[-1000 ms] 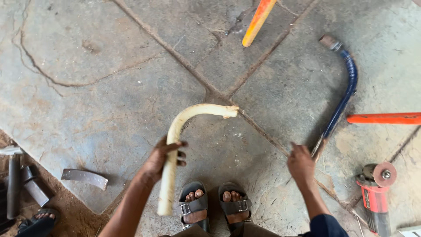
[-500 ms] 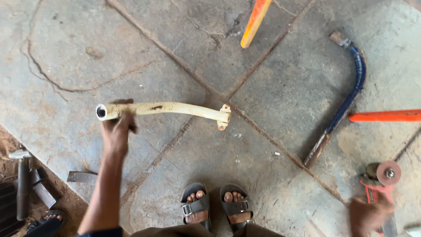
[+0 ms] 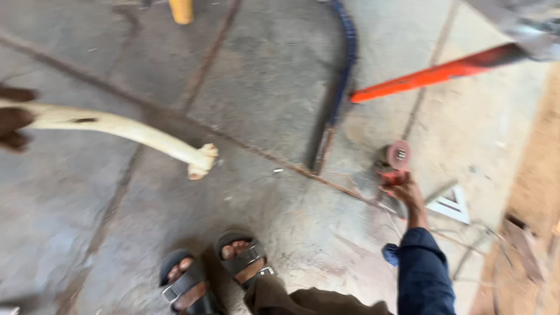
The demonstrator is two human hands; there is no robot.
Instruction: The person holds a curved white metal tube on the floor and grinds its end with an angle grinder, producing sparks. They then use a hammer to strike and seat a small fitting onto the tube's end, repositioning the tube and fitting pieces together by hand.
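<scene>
Head view: both my hands are busy over the stone floor [image 3: 262, 87].
My left hand [image 3: 13, 119], at the left edge, grips the cream bent pipe [image 3: 128, 131]; my right hand [image 3: 403, 189], lower right, seems closed on the red angle grinder [image 3: 394, 162], though blur hides the fingers.

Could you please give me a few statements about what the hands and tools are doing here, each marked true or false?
1. The left hand grips a cream curved pipe. True.
2. The right hand rests empty on the person's knee. False: it is down at the red grinder on the floor.
3. An orange bar lies near the blue curved pipe. True.
4. The person stands barefoot. False: they wear dark sandals.
</scene>
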